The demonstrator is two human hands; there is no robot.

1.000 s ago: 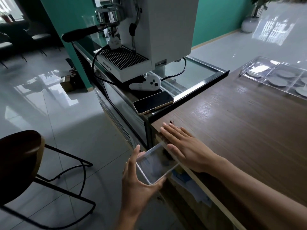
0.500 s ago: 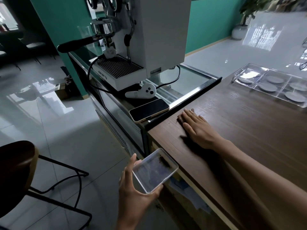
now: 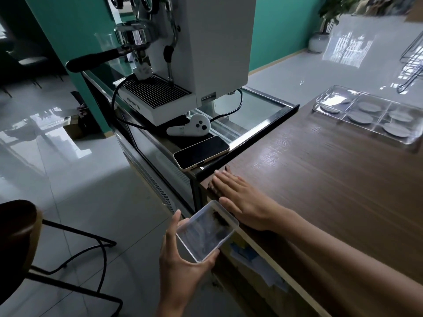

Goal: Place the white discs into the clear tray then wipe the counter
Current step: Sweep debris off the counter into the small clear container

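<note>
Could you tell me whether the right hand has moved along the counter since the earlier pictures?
Yes. The right hand has swept back toward the counter corner beside the phone, nearer the small clear container.

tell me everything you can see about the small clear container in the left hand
The small clear container is a shallow rectangular tray of transparent plastic with rounded corners and a low raised rim. It is tilted and held just below the edge of the wooden counter, off its near corner. The left hand cradles it from beneath, thumb along one side and fingers curled over the near rim. Dark crumbs lie inside near its far end. The right hand lies flat on the counter just above it.
</note>
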